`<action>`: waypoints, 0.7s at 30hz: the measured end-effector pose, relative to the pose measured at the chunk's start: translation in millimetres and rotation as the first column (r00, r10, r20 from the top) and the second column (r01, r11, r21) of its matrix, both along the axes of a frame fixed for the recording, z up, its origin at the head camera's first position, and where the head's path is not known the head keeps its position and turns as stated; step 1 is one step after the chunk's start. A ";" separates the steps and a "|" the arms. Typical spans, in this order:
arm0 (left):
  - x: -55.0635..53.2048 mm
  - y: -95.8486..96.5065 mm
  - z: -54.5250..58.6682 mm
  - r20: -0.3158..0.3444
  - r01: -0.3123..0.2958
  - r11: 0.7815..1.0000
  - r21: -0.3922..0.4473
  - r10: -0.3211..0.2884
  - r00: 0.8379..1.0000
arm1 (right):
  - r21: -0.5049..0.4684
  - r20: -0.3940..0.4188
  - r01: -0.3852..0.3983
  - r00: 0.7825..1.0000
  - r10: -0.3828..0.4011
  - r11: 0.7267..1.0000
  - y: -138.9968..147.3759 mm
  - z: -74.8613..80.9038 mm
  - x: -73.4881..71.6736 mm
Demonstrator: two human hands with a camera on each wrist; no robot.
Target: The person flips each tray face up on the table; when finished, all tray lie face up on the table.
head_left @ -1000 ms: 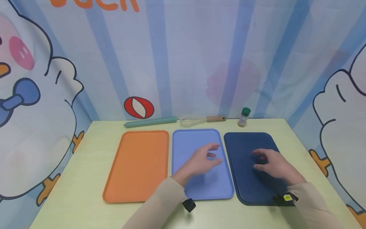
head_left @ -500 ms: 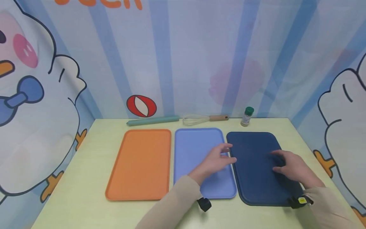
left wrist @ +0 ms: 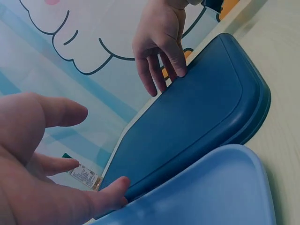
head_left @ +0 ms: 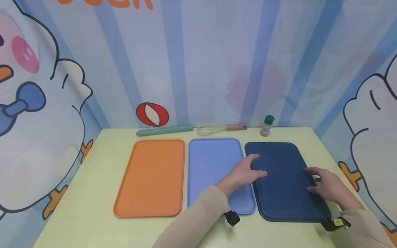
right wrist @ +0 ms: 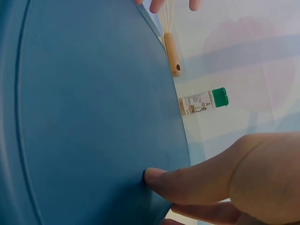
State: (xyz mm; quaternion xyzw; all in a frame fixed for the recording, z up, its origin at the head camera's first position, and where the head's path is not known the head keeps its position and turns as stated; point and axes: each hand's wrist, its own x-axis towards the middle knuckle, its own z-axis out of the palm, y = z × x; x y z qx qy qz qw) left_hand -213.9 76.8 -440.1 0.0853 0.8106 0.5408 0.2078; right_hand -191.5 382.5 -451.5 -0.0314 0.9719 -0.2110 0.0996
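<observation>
Three trays lie side by side in the head view: an orange tray (head_left: 149, 179), a light blue tray (head_left: 214, 165) and a navy tray (head_left: 283, 186) on the right. Over the border between the light blue and navy trays hovers my left hand (head_left: 242, 173), its thumb and fingers spread, holding nothing. My right hand (head_left: 330, 186) is at the navy tray's right edge. In the right wrist view its thumb (right wrist: 187, 183) reaches over the tray's surface, while the other fingers lie beyond the edge, partly hidden. Whether the thumb presses on the tray, I cannot tell.
Behind the trays, a teal rolling pin (head_left: 165, 130), a whisk (head_left: 221, 128) with a wooden handle, and a green-capped spice jar (head_left: 267, 126) stand along the back of the pale table (head_left: 77, 193). A printed cartoon curtain (head_left: 211, 69) encloses the back and sides.
Both hands have moved right: the left from above the light blue tray to the navy tray's left edge, the right from above the navy tray to its right edge. The trays stay put.
</observation>
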 end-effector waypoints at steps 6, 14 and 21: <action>0.1 8.5 0.8 0.037 -0.019 1.000 -0.011 0.020 0.999 | -0.031 0.011 0.007 1.000 -0.007 0.999 4.8 -5.9 1.8; -1.1 11.4 1.6 0.041 -0.016 1.000 -0.009 0.017 0.999 | -0.027 -0.043 0.017 0.999 -0.018 0.999 12.0 -8.5 4.9; -0.2 12.5 1.4 0.045 0.000 1.000 -0.013 0.000 0.999 | -0.020 -0.064 0.024 0.998 -0.025 1.000 14.4 -9.8 4.0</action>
